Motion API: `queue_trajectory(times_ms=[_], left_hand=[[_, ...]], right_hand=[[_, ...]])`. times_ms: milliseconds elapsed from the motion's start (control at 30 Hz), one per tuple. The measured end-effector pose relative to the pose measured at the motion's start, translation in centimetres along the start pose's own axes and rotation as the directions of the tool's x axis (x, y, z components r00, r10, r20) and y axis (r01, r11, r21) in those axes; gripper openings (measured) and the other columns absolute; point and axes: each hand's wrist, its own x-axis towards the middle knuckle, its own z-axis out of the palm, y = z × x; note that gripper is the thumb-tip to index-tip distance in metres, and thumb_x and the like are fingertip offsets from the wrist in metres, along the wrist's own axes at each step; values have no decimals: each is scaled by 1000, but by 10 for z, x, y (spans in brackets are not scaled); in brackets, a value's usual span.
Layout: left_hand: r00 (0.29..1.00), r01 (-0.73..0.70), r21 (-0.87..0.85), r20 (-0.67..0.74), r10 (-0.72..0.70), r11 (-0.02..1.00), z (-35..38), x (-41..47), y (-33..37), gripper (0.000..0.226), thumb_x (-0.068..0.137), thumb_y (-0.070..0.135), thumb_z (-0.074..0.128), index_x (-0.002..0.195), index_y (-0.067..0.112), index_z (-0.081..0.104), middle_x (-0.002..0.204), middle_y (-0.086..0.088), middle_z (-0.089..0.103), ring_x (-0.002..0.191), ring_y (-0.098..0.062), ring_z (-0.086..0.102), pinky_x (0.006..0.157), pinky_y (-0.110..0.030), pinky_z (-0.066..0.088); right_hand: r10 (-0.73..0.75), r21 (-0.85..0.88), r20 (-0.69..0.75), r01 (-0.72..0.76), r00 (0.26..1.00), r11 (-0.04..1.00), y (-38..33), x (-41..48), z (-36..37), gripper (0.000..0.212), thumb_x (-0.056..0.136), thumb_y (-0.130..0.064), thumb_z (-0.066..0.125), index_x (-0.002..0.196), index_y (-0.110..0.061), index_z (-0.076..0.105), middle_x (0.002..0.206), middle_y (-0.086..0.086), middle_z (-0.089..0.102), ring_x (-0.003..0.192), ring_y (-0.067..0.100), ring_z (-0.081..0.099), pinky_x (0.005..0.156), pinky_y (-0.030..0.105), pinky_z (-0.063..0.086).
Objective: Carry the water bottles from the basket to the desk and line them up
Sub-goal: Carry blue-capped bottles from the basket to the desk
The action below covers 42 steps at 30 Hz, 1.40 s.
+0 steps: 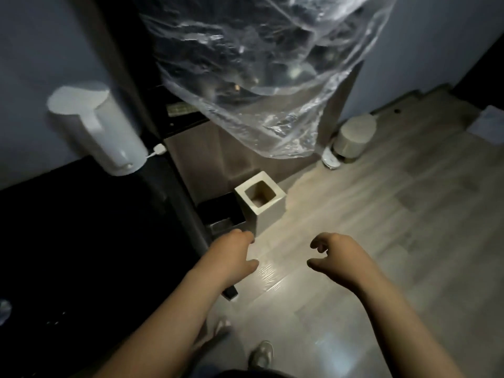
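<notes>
Both my hands hang in front of me over the wooden floor, and neither holds anything. My left hand (235, 255) has loosely curled fingers and sits beside the corner of the black desk (81, 241). My right hand (336, 255) is a little to its right, fingers also loosely curled. A dark open box (222, 214) stands on the floor just beyond my left hand; what is inside it is hidden in shadow. I can make out no water bottle for certain. A pale glassy shape (4, 312) lies at the desk's left edge, too blurred to identify.
A white kettle (95, 126) stands at the back of the desk. A white square bin (261, 203) sits on the floor next to the dark box. Crumpled clear plastic (272, 72) drapes over a dark unit ahead. A round white bin (351, 137) stands by the wall. My feet show below.
</notes>
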Motion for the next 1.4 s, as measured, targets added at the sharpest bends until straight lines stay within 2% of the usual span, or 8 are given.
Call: queue_trajectory(times_ms=[200,400,533,667,967,1133,1300,1400], left_hand=[[980,-174,89,115,164,981,10,66,71,49,84,37,63,128,20,51,125,-1,55,109,-18,56,85,-26,46],[924,-340,128,231,306,932,15,153,146,51,85,34,61,132,19,48,129,-2,53,115,-20,54,95,-31,45],[890,-413,159,278,361,897,8,217,189,49,85,33,61,130,20,49,128,-2,53,114,-21,54,91,-28,43],[859,-463,191,339,385,866,-1,276,230,50,85,34,61,130,20,49,128,-2,54,113,-23,55,92,-30,44],[781,-564,207,447,436,799,8,386,338,49,84,33,61,130,18,50,128,-3,54,113,-23,55,94,-30,45],[782,-570,215,439,443,793,24,445,414,49,85,31,61,130,17,50,127,-4,55,112,-22,56,93,-29,45],[792,-552,211,435,429,806,32,489,487,49,85,33,62,130,17,50,128,-3,55,112,-23,56,93,-29,44],[796,-549,203,422,434,810,37,521,530,49,85,34,62,129,17,50,127,-4,55,112,-23,56,91,-28,43]], right_hand=[[197,126,-45,-190,979,974,73,0,-26,39,77,-27,66,116,-23,62,111,-4,64,98,13,60,80,27,50],[344,194,-66,-326,937,925,132,34,-63,40,79,-28,66,118,-22,61,113,-3,63,101,15,60,77,25,48],[422,233,-56,-399,905,887,159,72,-97,39,79,-27,66,117,-22,61,112,-2,63,97,16,61,80,28,51],[480,263,-58,-450,876,853,181,109,-130,39,80,-26,66,118,-20,60,114,-1,62,102,17,59,84,29,50],[553,334,-46,-509,832,793,268,172,-198,42,81,-25,67,121,-19,58,118,2,61,103,19,59,85,28,50],[555,359,0,-518,832,777,347,215,-245,41,82,-25,67,121,-18,58,116,2,61,103,18,58,90,30,50],[529,352,-20,-489,848,798,412,243,-297,35,80,-29,67,113,-19,58,105,0,57,89,15,54,73,22,41],[503,350,-57,-455,862,819,450,263,-329,33,81,-27,69,110,-16,60,99,-2,57,83,14,53,70,21,38]])
